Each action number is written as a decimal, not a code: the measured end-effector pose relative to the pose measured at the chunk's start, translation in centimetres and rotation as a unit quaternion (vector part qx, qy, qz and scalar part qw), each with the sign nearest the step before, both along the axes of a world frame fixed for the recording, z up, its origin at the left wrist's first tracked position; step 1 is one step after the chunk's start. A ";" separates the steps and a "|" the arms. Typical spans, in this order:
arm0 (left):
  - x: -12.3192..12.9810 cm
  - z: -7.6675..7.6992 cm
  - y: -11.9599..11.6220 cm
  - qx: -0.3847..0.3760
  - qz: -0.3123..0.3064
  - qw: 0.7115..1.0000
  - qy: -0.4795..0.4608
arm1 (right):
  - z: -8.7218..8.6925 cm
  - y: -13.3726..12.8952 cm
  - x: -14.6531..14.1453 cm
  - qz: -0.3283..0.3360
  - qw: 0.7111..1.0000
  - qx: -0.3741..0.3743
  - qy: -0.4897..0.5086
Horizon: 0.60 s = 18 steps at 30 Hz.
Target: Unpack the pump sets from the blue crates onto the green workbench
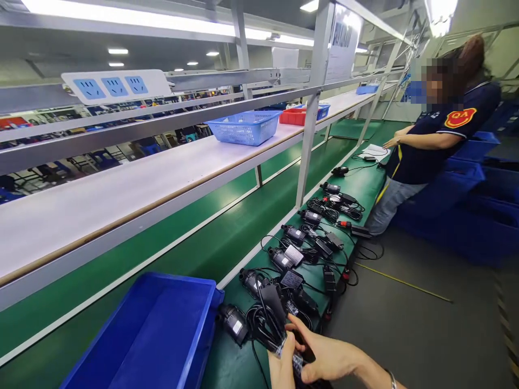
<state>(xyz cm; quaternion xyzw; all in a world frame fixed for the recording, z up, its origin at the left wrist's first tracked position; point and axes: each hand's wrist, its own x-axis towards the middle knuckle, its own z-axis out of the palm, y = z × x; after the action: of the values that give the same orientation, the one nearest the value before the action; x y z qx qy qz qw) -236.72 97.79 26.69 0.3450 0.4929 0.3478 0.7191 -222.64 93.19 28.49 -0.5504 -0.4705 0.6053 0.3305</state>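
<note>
A coiled black cable (263, 327), wrapped with clear film, is in my hands over the near end of the green bench. My left hand (281, 362) grips the bundle from below. My right hand (324, 354) closes around its lower end, with part of the black item between the palms hidden. A dark flat piece (273, 302) stands up at the top of the coil. Just left of the coil lies a black pump (235, 324) with a white label. Behind it, more black pumps (279, 260) with cables and power adapters (292, 279) line the bench.
An open blue bin (162, 324) stands at the left. Beyond a metal upright (310, 140), a person (450, 119) with a QA armband leans over papers (373, 152) at the bench. A light blue basket (247, 128) sits on the white shelf (121, 189).
</note>
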 end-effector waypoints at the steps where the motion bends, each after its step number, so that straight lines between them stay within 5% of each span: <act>1: 0.3 -1.0 0.2 0.012 0.009 1.000 0.008 | -0.5 0.3 -0.2 -0.007 1.000 -0.017 -0.013; 10: 0.0 -7.9 3.1 -0.081 0.120 0.982 -0.125 | -8.5 4.9 -1.8 -0.016 0.998 -0.046 -0.034; 14: 0.2 -10.7 4.2 -0.150 0.183 0.965 -0.113 | -11.6 7.2 -1.8 0.005 0.996 -0.036 -0.084; 18: 1.0 -12.2 5.7 -0.145 0.174 0.969 -0.095 | -13.6 9.2 -1.1 0.023 0.992 -0.027 -0.123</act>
<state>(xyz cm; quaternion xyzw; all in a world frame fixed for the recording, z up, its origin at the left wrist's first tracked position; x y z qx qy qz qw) -235.67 103.45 14.49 0.1116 0.5198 0.4239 0.7332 -223.77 102.43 14.88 -0.6188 -0.5037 0.5524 0.2413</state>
